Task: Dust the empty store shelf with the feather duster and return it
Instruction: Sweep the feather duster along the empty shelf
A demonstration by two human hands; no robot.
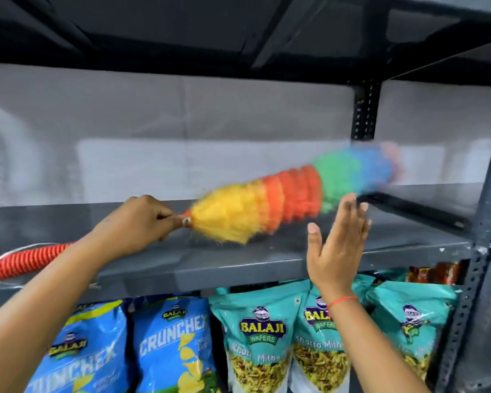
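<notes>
Balaji snack bags (255, 336) below dusted shelf (238, 259).

Feather duster (289, 194) lying across the shelf (238, 262), left hand (136, 222) at its left end, right hand (338, 245) before its right half, snack bags (255, 336) on tier below.

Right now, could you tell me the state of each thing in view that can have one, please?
Feather duster: gripped, blurred, head over the shelf.
Left hand: closed on the duster handle.
Right hand: open, flat, holding nothing.
Empty shelf: bare apart from the duster.
Blue snack bags: upright on the shelf below.
Teal snack bags: upright, sealed as far as visible.
</notes>
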